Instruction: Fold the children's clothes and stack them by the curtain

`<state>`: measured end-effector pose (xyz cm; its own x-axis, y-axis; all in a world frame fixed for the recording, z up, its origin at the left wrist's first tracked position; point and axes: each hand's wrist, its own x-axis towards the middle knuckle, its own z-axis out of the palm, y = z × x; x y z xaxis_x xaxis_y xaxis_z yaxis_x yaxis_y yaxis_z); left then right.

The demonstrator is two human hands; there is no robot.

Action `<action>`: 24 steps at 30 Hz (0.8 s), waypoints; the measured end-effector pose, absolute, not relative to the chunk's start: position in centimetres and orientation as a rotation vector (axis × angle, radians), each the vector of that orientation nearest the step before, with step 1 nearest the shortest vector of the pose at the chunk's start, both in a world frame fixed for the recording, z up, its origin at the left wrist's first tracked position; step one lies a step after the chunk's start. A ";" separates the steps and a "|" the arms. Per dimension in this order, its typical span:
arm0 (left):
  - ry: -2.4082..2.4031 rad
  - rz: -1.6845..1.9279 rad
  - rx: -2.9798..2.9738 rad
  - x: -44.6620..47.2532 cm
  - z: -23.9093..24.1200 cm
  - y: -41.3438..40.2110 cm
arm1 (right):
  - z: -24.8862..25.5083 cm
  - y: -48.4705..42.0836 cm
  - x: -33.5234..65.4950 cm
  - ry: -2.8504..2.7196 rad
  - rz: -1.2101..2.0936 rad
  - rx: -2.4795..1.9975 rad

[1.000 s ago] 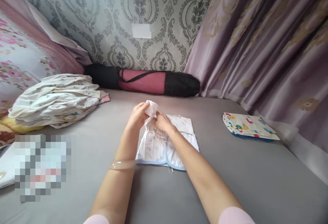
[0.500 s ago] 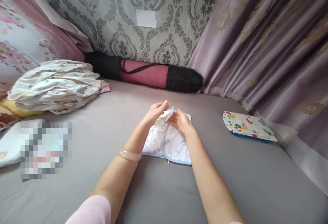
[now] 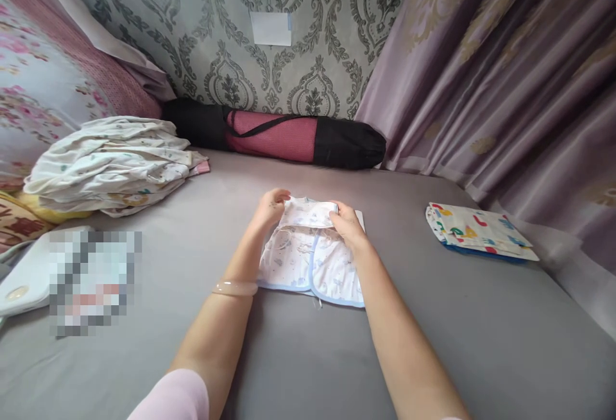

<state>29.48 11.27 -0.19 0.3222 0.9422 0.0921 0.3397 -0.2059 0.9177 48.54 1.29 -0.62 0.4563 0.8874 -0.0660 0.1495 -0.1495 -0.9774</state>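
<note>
A small white baby garment [image 3: 289, 260] with a pale blue print and blue trim lies on the grey sheet [image 3: 298, 349] in front of me. Its far part is folded over toward me as a flap. My left hand [image 3: 272, 207] pinches the flap's left corner. At the right corner, my right hand [image 3: 347, 220] grips the edge, thumb on top. A white, board-like edge [image 3: 360, 220] shows from under the garment beside the right hand. Loose ties [image 3: 318, 302] stick out at the garment's near edge.
Rumpled white cloths [image 3: 110, 163] are heaped at the left. Near them lie a white pad-like item [image 3: 29, 276] and a blurred-out item [image 3: 96, 282]. A black and pink roll bag [image 3: 274, 138] lies along the wall. Folded colourful printed cloth [image 3: 481, 231] rests at the right by the curtain [image 3: 433, 86].
My hands have moved apart, the left one to the left. The garment's far part, bunched between them before, is now spread as a flat flap.
</note>
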 end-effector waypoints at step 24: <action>1.298 0.215 2.334 30.4 -2.0 9.5 | 1.4 -1.2 46.5 -1.381 0.217 -2.517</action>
